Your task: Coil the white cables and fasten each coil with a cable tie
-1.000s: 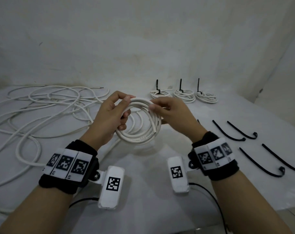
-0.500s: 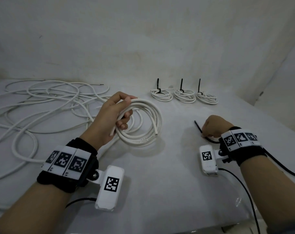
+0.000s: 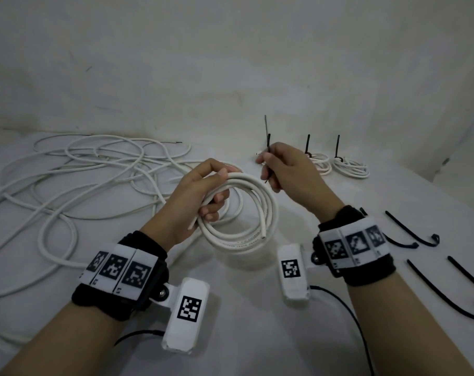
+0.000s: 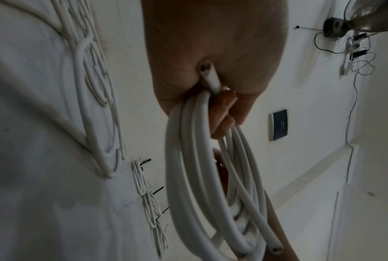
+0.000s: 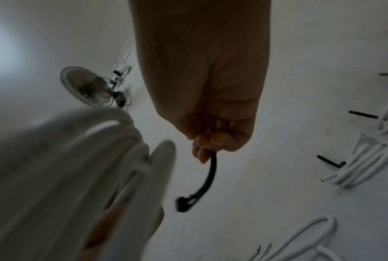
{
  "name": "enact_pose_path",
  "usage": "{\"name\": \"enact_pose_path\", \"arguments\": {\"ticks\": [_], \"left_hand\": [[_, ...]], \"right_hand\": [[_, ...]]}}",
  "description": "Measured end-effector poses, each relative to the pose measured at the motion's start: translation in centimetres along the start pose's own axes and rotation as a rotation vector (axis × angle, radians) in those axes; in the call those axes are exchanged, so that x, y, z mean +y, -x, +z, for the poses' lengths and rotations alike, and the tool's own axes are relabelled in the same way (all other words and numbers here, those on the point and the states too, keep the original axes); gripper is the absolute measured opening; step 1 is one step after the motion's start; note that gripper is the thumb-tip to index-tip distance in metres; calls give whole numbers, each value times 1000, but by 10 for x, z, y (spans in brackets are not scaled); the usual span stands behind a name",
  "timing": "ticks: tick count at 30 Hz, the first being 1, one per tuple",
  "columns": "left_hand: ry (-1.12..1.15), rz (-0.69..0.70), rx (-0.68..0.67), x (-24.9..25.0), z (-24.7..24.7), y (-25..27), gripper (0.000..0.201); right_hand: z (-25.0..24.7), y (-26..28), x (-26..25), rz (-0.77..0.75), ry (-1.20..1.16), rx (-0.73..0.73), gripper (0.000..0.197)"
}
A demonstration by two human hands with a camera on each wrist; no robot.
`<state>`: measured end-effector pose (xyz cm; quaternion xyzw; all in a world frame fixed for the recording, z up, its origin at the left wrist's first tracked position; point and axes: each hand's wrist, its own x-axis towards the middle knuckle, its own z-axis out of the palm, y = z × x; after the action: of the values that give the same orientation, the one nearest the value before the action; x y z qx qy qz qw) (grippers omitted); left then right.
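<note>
My left hand (image 3: 203,191) grips a white cable coil (image 3: 257,215) at its upper left and holds it above the table; its cut end (image 3: 263,236) hangs at the lower right. In the left wrist view the fingers (image 4: 224,113) curl round the coil (image 4: 188,185). My right hand (image 3: 284,169) pinches a black cable tie (image 3: 268,147) just right of the coil's top, with the tie's thin end pointing up. In the right wrist view the tie (image 5: 210,174) hangs from the fingers (image 5: 206,143), head end down, beside the blurred coil (image 5: 76,167).
Loose white cable (image 3: 67,185) sprawls over the left of the white table (image 3: 230,335). Tied coils (image 3: 351,169) with upright black ties sit at the back, one partly behind my right hand. Several spare black ties (image 3: 412,229) lie at the right. Wrist camera leads (image 3: 347,316) trail toward me.
My right hand left the coil, picked a black tie from the table at the right, and came back up beside the coil. The left hand kept holding the coil.
</note>
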<state>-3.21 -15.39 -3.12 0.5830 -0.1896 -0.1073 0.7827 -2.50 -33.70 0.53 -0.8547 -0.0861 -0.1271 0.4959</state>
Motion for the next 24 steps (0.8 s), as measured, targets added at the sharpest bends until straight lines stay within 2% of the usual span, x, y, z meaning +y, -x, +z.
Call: {"name": "enact_pose_path", "arguments": {"ticks": [3, 6, 9, 12, 15, 19, 24], "left_hand": [[-6, 11, -26, -1, 0, 0, 15], [-29, 28, -36, -3, -1, -1, 14], [-73, 38, -33, -6, -2, -2, 16], [-130, 53, -44, -9, -2, -3, 18], [-216, 86, -83, -10, -2, -1, 14], [-331, 116, -130, -6, -2, 2, 13], [-437, 151, -139, -1, 5, 8, 13]], "right_hand": [[14, 1, -2, -91, 145, -46, 30], [20, 6, -2, -114, 77, -39, 34], [18, 11, 2, -1, -78, -45, 33], [13, 17, 7, 226, -342, -175, 33], [15, 20, 9, 356, -491, -251, 29], [24, 23, 8, 354, -516, -320, 30], [28, 23, 9, 402, -584, -280, 26]]}}
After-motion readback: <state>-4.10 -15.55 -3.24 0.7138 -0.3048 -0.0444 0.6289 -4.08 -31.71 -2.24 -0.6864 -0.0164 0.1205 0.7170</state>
